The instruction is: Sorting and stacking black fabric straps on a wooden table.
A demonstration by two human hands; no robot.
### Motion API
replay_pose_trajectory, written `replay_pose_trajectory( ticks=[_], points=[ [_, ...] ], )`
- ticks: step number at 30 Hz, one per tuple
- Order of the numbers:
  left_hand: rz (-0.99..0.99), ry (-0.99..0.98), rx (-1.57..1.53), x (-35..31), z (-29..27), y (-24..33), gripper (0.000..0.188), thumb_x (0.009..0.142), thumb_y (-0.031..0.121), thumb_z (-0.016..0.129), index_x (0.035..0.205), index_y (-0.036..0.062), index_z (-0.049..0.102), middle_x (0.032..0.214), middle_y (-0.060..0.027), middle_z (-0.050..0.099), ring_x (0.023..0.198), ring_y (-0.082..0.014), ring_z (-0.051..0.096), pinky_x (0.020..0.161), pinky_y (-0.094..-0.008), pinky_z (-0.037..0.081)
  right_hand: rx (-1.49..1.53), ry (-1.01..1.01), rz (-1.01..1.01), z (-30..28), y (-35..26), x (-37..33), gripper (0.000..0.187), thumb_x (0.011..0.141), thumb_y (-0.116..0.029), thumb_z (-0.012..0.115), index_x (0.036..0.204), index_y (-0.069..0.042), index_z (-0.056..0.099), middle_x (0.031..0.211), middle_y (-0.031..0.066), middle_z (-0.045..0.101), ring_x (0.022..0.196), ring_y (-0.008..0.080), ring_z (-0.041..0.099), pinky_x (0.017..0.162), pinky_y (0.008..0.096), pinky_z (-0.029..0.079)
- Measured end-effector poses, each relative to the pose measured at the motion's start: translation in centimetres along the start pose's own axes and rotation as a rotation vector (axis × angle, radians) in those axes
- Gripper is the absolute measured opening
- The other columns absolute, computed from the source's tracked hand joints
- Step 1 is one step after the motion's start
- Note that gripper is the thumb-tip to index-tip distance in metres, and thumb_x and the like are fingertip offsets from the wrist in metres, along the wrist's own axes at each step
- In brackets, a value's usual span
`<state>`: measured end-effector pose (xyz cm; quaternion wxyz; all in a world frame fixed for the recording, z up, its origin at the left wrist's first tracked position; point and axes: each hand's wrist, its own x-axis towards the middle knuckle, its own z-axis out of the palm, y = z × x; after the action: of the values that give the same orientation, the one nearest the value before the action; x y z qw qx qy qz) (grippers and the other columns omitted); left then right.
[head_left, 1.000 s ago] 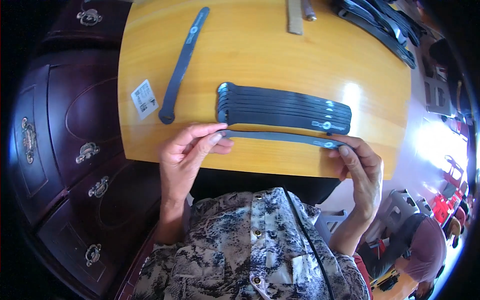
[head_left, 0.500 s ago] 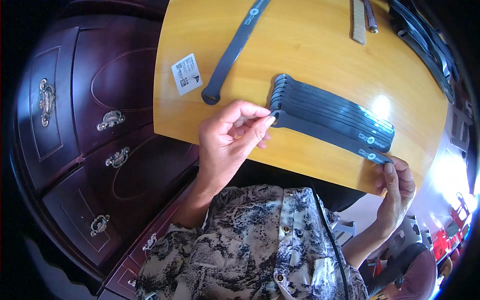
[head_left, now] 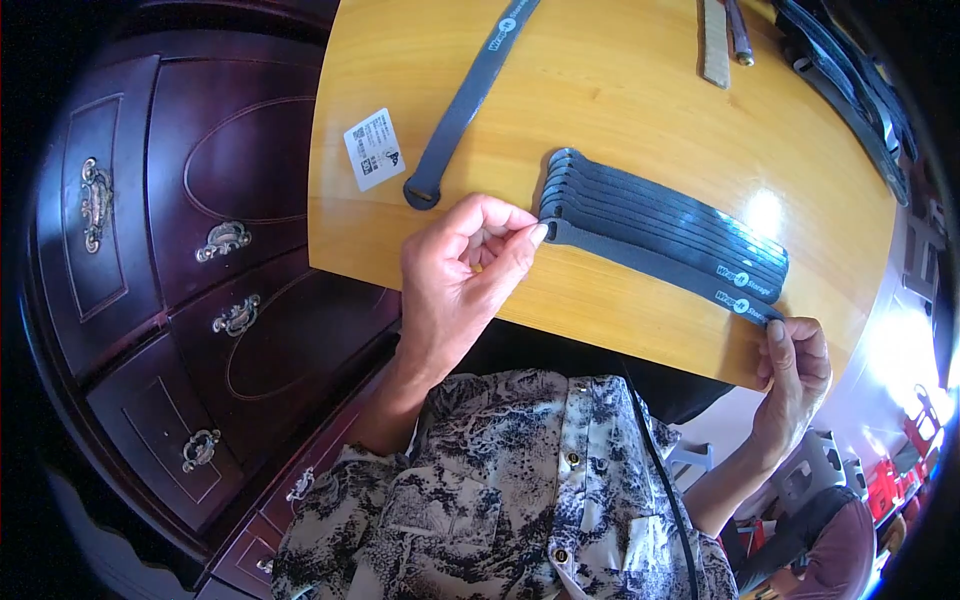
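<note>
A dark grey strap [head_left: 640, 262] with a slotted end and white lettering is stretched between my two hands. My left hand [head_left: 470, 258] pinches its slotted end between thumb and forefinger. The opposite end is gripped by my right hand [head_left: 793, 372], thumb on top, near the table's front edge. Just beyond it lies a fanned row of overlapping matching straps [head_left: 655, 205], their slotted ends lined up at the left. The held strap runs along the row's near side, touching or overlapping it at the left end. A separate single strap [head_left: 455, 130] lies slantwise farther left.
The yellow wooden table [head_left: 620, 100] carries a white printed label card [head_left: 374, 150] at left. A flat tan strip [head_left: 714, 45] and a thin dark rod [head_left: 741, 40] lie at the back. More dark straps [head_left: 850, 90] are piled far right. Dark wooden drawers [head_left: 220, 180] stand left; a person [head_left: 825, 545] is at lower right.
The held strap has moved slightly away from me, closer against the row, and lies flatter. Both hands keep their hold; the left hand shifted a little.
</note>
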<state>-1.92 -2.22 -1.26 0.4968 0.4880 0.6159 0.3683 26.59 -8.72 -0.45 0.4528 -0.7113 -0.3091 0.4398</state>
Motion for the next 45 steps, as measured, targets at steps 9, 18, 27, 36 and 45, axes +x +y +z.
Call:
replay_pose_trajectory(
  ticks=[9,18,27,36,45],
  points=[
    [-0.095,-0.023,0.051,0.6,-0.1,1.0,0.01,0.084,0.003,0.069,0.079,-0.0012,0.06,0.067,0.0033,0.058,0.058,0.0006,0.048,0.052,-0.0154,0.041,-0.062,-0.005,-0.025,0.2,0.2,0.1,0.012,0.088,-0.017,0.068,0.083,-0.007,0.062,0.063,-0.0041,0.052,0.047,0.0005,0.039,0.041,0.0156,0.026],
    [-0.088,-0.021,0.042,0.8,-0.1,1.0,0.013,0.082,-0.001,0.068,0.076,-0.0006,0.057,0.064,0.0028,0.056,0.056,0.0008,0.048,0.05,-0.0159,0.04,-0.065,-0.001,0.006,0.6,-0.1,0.2,0.014,0.087,-0.018,0.069,0.082,-0.007,0.061,0.062,-0.0045,0.051,0.047,0.0,0.038,0.04,0.0157,0.025],
    [-0.065,-0.017,0.085,0.8,0.4,0.7,0.017,0.083,-0.002,0.067,0.073,-0.0001,0.054,0.061,0.0039,0.054,0.056,0.0011,0.047,0.048,-0.0168,0.038,-0.086,0.001,0.0,0.1,0.2,0.3,0.015,0.088,-0.019,0.068,0.083,-0.007,0.061,0.062,-0.0045,0.05,0.046,0.0001,0.037,0.04,0.0157,0.025],
    [-0.14,-0.026,0.052,0.7,0.7,0.9,0.015,0.086,0.003,0.066,0.078,0.0045,0.054,0.061,0.0055,0.05,0.053,0.0005,0.042,0.046,-0.0168,0.033,-0.029,0.023,0.073,0.5,-0.3,0.3,0.012,0.085,-0.012,0.071,0.081,-0.005,0.062,0.062,-0.0051,0.054,0.049,0.0004,0.04,0.042,0.0175,0.026],
    [-0.143,-0.005,0.154,0.8,0.4,1.2,0.016,0.086,0.005,0.067,0.078,0.0052,0.053,0.063,0.0043,0.053,0.052,-0.0005,0.049,0.043,-0.0156,0.037,-0.003,-0.015,0.087,0.9,-0.8,0.6,0.011,0.084,-0.008,0.072,0.082,-0.003,0.062,0.064,-0.0034,0.059,0.052,-0.0007,0.045,0.045,0.015,0.032]
  ],
)
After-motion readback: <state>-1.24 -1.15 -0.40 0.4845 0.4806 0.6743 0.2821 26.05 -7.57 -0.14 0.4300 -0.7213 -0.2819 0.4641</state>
